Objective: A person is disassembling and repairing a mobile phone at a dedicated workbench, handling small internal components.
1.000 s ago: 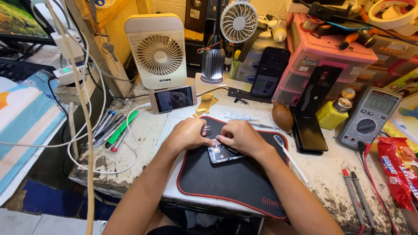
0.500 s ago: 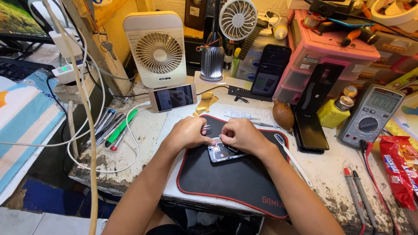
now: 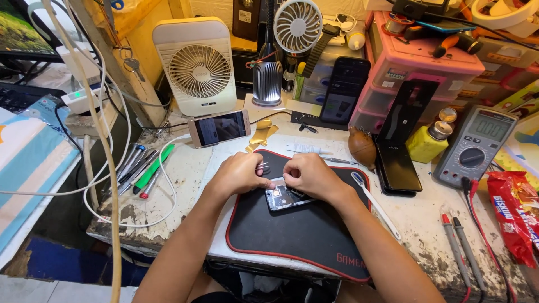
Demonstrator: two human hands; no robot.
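Note:
An opened phone (image 3: 282,198) with its insides showing lies on a black mat with a red edge (image 3: 303,241). My left hand (image 3: 238,177) rests at the phone's upper left, closed around a thin metal tool, seemingly tweezers (image 3: 261,165), whose tips point right. My right hand (image 3: 312,176) is curled over the phone's upper right, fingertips pinched on its top edge. Both hands nearly touch above the phone, and the spot under the fingers is hidden.
A white fan (image 3: 196,67) and a propped small phone (image 3: 219,128) stand behind the mat. A black phone (image 3: 396,168), brown blower bulb (image 3: 362,147), yellow bottle (image 3: 429,140), multimeter (image 3: 474,146) and toothbrush (image 3: 373,202) are on the right. Pens (image 3: 143,168) and cables lie left.
Both hands stay on the opened phone with hardly any shift. The view itself has moved only slightly.

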